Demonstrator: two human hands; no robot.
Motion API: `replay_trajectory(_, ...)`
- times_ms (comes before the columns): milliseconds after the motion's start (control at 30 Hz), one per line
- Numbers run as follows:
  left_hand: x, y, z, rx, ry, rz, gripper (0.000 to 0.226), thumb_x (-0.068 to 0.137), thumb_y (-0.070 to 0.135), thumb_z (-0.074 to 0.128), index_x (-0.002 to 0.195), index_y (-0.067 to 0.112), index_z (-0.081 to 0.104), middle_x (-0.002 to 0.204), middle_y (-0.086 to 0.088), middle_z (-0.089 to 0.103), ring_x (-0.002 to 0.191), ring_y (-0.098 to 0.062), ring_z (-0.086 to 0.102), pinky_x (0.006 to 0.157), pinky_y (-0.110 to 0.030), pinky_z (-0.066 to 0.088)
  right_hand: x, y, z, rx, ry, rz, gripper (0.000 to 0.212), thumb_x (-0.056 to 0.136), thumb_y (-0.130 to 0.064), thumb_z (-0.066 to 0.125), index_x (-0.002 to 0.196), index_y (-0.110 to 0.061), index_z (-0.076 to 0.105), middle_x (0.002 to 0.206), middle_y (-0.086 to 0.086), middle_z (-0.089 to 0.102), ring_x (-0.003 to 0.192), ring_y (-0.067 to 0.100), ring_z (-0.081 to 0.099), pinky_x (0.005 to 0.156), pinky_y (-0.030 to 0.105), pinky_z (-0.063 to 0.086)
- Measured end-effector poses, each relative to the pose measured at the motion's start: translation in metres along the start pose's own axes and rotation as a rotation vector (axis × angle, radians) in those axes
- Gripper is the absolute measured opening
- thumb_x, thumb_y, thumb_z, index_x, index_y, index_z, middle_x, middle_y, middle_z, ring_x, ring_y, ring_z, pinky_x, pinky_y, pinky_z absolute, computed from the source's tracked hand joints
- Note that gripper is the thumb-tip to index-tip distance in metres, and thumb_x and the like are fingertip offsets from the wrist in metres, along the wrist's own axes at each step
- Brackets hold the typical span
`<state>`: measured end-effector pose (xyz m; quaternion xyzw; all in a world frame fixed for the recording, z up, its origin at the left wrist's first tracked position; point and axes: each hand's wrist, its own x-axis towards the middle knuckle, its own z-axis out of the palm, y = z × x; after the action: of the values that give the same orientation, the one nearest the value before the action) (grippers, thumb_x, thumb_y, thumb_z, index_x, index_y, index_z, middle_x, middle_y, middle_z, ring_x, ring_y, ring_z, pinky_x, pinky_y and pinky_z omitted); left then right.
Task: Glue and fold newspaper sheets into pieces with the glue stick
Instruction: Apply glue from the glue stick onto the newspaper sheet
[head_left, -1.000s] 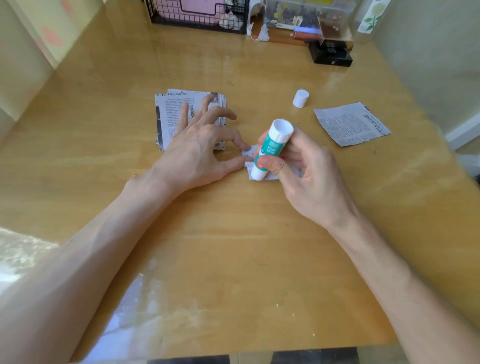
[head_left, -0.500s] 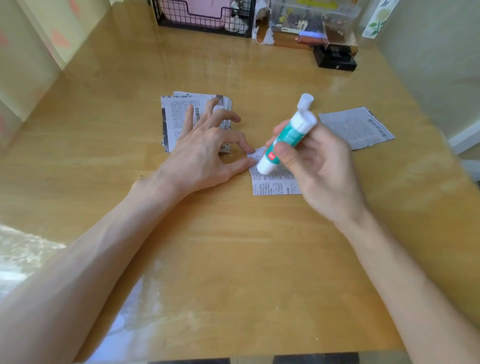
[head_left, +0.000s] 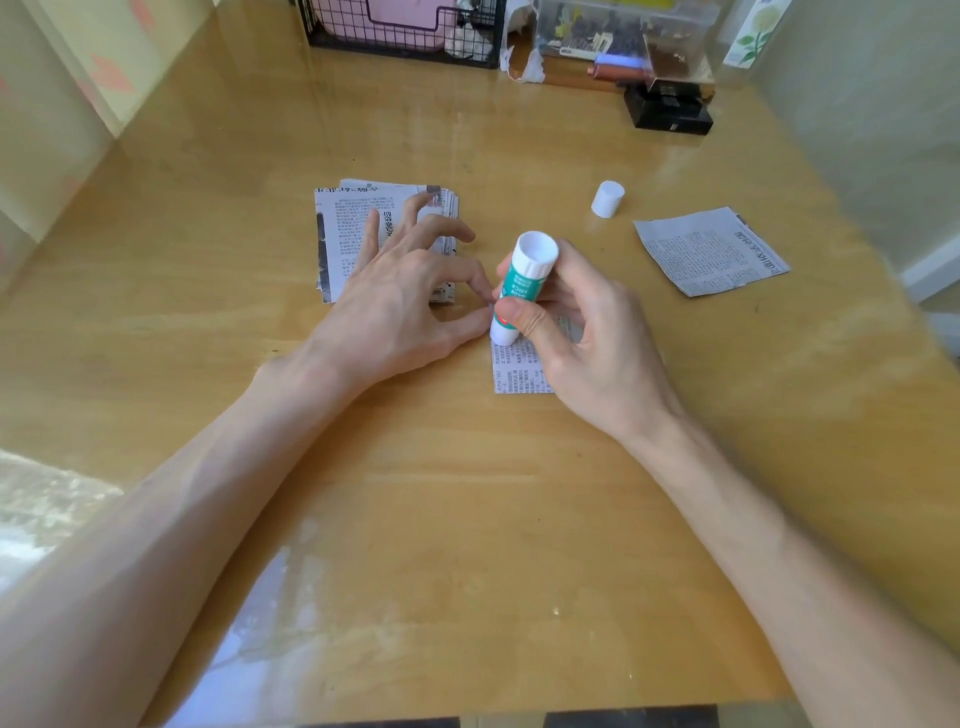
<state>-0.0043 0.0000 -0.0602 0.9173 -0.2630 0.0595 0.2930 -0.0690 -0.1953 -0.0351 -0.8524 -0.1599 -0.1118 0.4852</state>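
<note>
Before the basket (head_left: 491, 54) (pink box (head_left: 374, 18) inside) — right hand (head_left: 597, 353) grips glue stick (head_left: 524, 280), left hand (head_left: 395, 306) presses newspaper (head_left: 519, 374).

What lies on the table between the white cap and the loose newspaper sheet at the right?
Nothing: in the head view, only bare wooden table separates the cap from the sheet.

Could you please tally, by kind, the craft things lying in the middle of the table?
Newspaper stack: 1
Loose newspaper pieces: 2
Glue stick: 1
Cap: 1
Total: 5
</note>
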Motion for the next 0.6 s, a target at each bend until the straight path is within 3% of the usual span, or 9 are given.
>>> replay_trajectory(100, 0.001, 0.0, -0.001, 0.001, 0.003, 0.007, 0.029, 0.079, 0.073, 0.047, 0.091, 0.05, 0.059, 0.143, 0.006, 0.053, 0.159, -0.026, 0.016, 0.127, -0.061, 0.002, 0.001, 0.0, -0.001, -0.025, -0.007, 0.001, 0.018, 0.103, -0.018, 0.068, 0.115, -0.006, 0.064, 0.098, -0.012, 0.075, 0.095, 0.011, 0.075, 0.087, 0.037, 0.059)
replay_trajectory(367, 0.001, 0.002, -0.002, 0.02, -0.018, -0.017, 0.03, 0.076, 0.076, 0.046, 0.091, 0.053, 0.059, 0.145, 0.005, 0.052, 0.16, -0.027, 0.015, 0.127, -0.062, 0.002, -0.003, -0.003, -0.005, -0.019, -0.059, 0.023, 0.014, 0.103, -0.018, 0.068, 0.112, -0.009, 0.064, 0.093, -0.017, 0.073, 0.093, 0.005, 0.075, 0.086, 0.031, 0.06)
replay_trajectory(500, 0.001, 0.001, -0.002, 0.015, -0.023, -0.017, 0.029, 0.076, 0.075, 0.047, 0.09, 0.052, 0.059, 0.145, 0.005, 0.052, 0.16, -0.026, 0.014, 0.127, -0.062, 0.001, -0.01, -0.005, -0.006, 0.035, -0.071, 0.023, 0.013, 0.102, -0.016, 0.069, 0.112, -0.02, 0.062, 0.1, -0.017, 0.075, 0.098, 0.002, 0.075, 0.089, 0.024, 0.057)
replay_trajectory(600, 0.001, 0.001, -0.002, 0.015, -0.023, -0.014, 0.029, 0.076, 0.075, 0.046, 0.089, 0.053, 0.059, 0.145, 0.005, 0.052, 0.16, -0.027, 0.014, 0.127, -0.061, 0.001, -0.015, -0.004, -0.007, 0.081, -0.081, 0.049, 0.012, 0.101, -0.014, 0.069, 0.112, -0.013, 0.064, 0.103, -0.011, 0.076, 0.1, 0.006, 0.075, 0.092, 0.024, 0.057)
